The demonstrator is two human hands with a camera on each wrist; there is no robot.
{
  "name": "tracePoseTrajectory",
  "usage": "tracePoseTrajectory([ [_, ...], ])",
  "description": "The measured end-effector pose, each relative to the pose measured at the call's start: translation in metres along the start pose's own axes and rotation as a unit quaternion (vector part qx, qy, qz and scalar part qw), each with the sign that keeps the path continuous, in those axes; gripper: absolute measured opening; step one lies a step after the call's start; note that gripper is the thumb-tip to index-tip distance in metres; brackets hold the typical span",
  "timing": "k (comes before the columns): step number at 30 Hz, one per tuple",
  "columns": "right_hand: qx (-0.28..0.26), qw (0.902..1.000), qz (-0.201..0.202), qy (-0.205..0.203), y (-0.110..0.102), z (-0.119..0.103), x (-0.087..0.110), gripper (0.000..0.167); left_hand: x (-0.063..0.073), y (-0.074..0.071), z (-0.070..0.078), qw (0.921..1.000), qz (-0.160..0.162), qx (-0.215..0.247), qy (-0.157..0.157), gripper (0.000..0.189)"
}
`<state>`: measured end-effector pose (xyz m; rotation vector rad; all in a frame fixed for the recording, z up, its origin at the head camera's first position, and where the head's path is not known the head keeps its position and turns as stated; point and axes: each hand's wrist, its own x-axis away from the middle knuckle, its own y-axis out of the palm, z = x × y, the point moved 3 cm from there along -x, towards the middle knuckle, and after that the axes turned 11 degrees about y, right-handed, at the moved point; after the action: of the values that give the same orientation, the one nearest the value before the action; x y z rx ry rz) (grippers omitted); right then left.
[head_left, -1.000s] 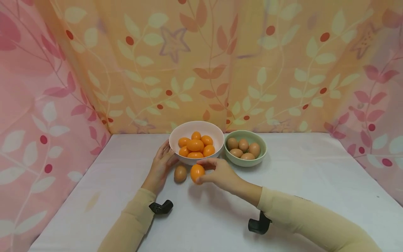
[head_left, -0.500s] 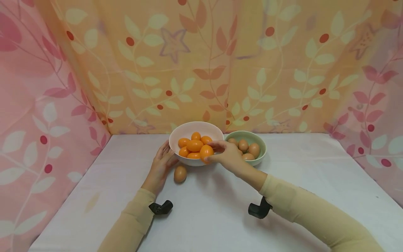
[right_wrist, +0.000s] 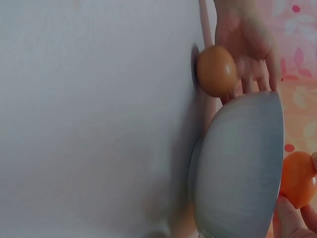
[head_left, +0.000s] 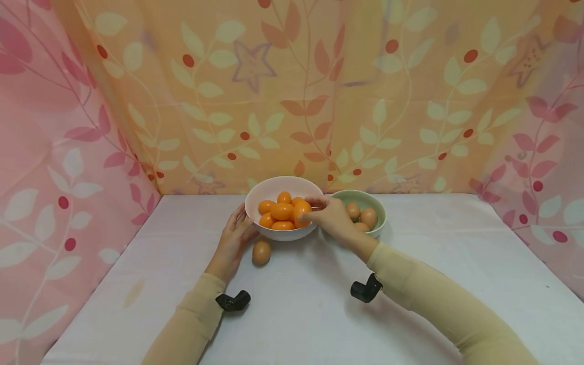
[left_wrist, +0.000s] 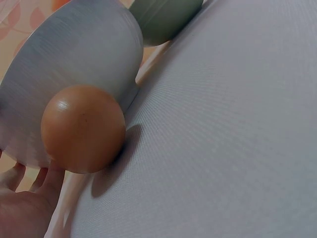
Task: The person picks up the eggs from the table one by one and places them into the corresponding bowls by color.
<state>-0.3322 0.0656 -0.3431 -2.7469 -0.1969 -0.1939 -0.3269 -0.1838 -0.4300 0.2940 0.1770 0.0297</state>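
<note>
A bowl point(head_left: 253, 195), pink inside and pale outside, holds several orange eggs point(head_left: 282, 212), smooth and oval. My left hand point(head_left: 232, 243) rests against its left side, fingers fairly straight and touching the wall. At the bowl's right rim my right hand point(head_left: 335, 218) pinches one orange egg point(head_left: 301, 214) between thumb and fingers, just inside the rim. The right wrist view shows this orange egg point(right_wrist: 298, 179) by the rim, thumb and fingers about it. A brown egg point(head_left: 261, 252) lies on the table in front of the bowl, near my left hand.
A green bowl point(head_left: 382, 223) with several brown eggs point(head_left: 367, 218) stands right beside the pink one, partly behind my right hand. White cloth point(head_left: 292, 314) covers the table. Patterned curtains point(head_left: 292, 101) close off the back and both sides.
My right hand has carried the orange egg from beside the brown egg, up and to the right, over the rim into the pink bowl. My left hand has stayed in place.
</note>
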Motion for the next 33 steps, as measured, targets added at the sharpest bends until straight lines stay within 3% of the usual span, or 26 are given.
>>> tracePoseTrajectory([
  [14, -0.019, 0.9991, 0.014, 0.035, 0.003, -0.009, -0.028, 0.054, 0.0, -0.001, 0.001, 1.0, 0.001, 0.0, -0.003, 0.06],
  [19, 0.007, 0.9981, 0.011, 0.06, 0.006, -0.01, -0.038, 0.051, -0.001, 0.0, 0.001, 1.0, 0.004, 0.002, -0.004, 0.06],
  [25, 0.058, 0.9971, 0.007, 0.049, 0.009, -0.008, -0.052, 0.05, 0.0, 0.0, 0.0, 1.0, 0.003, 0.001, -0.007, 0.06],
  [33, 0.076, 0.9958, 0.009, 0.05, 0.014, -0.007, -0.059, 0.05, 0.001, 0.0, 0.0, 1.0, 0.003, 0.0, -0.004, 0.06],
])
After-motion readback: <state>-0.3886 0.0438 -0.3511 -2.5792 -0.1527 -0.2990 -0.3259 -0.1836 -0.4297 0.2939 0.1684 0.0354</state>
